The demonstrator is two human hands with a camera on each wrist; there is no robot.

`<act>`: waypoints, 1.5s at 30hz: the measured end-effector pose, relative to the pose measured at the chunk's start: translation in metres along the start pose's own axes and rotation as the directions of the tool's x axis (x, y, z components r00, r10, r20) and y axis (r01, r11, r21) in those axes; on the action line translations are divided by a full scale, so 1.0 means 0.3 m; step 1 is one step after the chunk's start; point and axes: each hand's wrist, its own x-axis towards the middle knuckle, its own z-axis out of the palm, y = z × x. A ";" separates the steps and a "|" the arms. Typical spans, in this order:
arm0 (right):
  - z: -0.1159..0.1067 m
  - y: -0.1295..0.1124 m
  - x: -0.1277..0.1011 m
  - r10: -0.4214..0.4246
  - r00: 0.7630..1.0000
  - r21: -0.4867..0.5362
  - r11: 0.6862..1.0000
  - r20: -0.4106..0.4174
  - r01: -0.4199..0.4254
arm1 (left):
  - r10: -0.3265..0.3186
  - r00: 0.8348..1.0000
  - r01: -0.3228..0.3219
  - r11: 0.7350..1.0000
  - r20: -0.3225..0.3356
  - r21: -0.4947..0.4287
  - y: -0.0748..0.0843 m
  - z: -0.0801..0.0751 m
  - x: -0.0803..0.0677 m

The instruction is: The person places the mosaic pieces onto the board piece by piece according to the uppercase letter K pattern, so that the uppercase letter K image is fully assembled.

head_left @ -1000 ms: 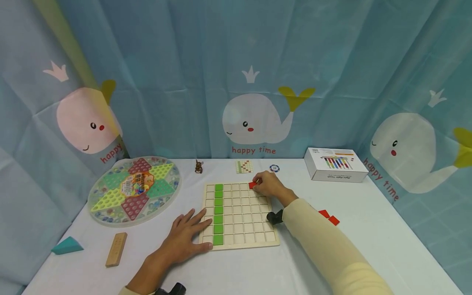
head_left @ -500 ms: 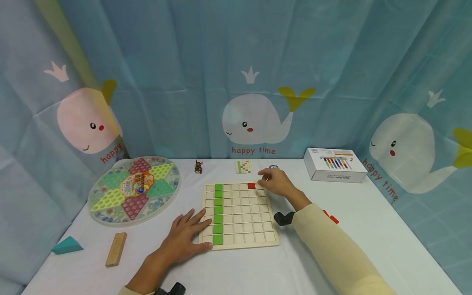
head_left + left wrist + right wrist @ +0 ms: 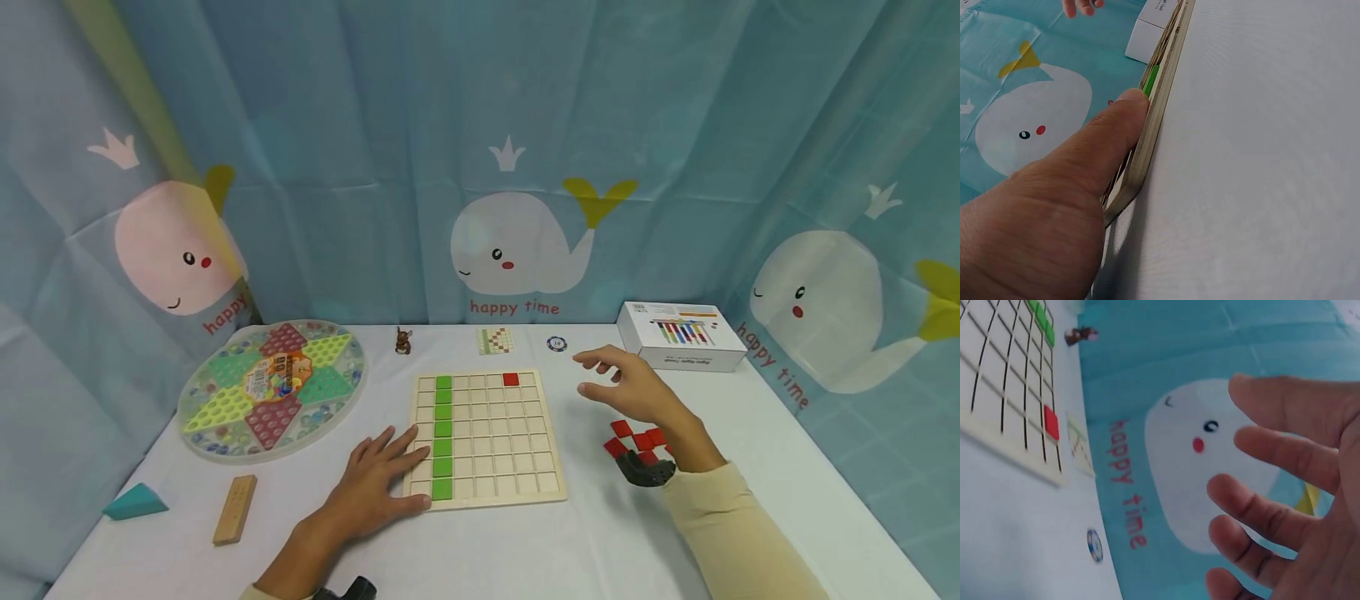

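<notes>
A wooden grid board (image 3: 495, 437) lies on the white table, with a column of green square tiles (image 3: 443, 428) near its left side. One red tile (image 3: 511, 379) sits in its far row, toward the right. My left hand (image 3: 375, 483) rests with spread fingers on the board's left edge, the thumb at the near left corner, as the left wrist view also shows. To the right of the board my right hand (image 3: 630, 387) is in the air, fingers spread and nothing held. Several loose red tiles (image 3: 647, 439) lie on the table just below that hand, partly hidden by the black wrist strap.
Behind the board are a small pattern card (image 3: 495, 340), a poker chip (image 3: 557, 343) and a brown figurine (image 3: 402, 341). A white box (image 3: 682, 337) stands at back right. On the left are a Chinese checkers board (image 3: 273, 387), a wooden block (image 3: 236, 510) and a teal wedge (image 3: 136, 502).
My right hand has let go of the red tile in the far row and moved right, off the board. The loose red tiles have come into view. My left hand has stayed put.
</notes>
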 end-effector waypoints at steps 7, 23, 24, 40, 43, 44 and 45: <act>-0.034 0.054 -0.088 0.027 0.997 -0.014 1.000 0.078 -0.026 | 0.008 1.000 -0.008 1.000 -0.004 0.004 0.001 -0.002 0.001; -0.006 0.192 -0.171 0.152 0.947 -0.094 0.987 0.283 -0.131 | 0.007 1.000 -0.007 1.000 -0.001 0.006 0.001 -0.001 0.003; -0.003 0.197 -0.174 0.157 0.944 -0.099 0.986 0.290 -0.134 | 0.008 1.000 -0.008 1.000 -0.001 0.005 0.002 -0.002 0.003; 0.031 0.224 -0.173 0.160 0.951 -0.219 0.970 0.264 -0.103 | 0.006 1.000 -0.006 1.000 -0.002 0.001 0.000 -0.002 0.001; 0.032 0.220 -0.171 0.154 0.954 -0.242 0.966 0.258 -0.091 | 0.008 1.000 -0.008 1.000 -0.001 -0.002 -0.002 -0.001 0.000; 0.031 0.218 -0.170 0.154 0.954 -0.255 0.963 0.256 -0.087 | 0.009 1.000 -0.009 1.000 -0.002 -0.002 -0.002 -0.001 0.000; 0.029 0.213 -0.169 0.155 0.955 -0.263 0.961 0.251 -0.087 | 0.010 1.000 -0.010 1.000 -0.002 -0.003 -0.002 -0.001 0.000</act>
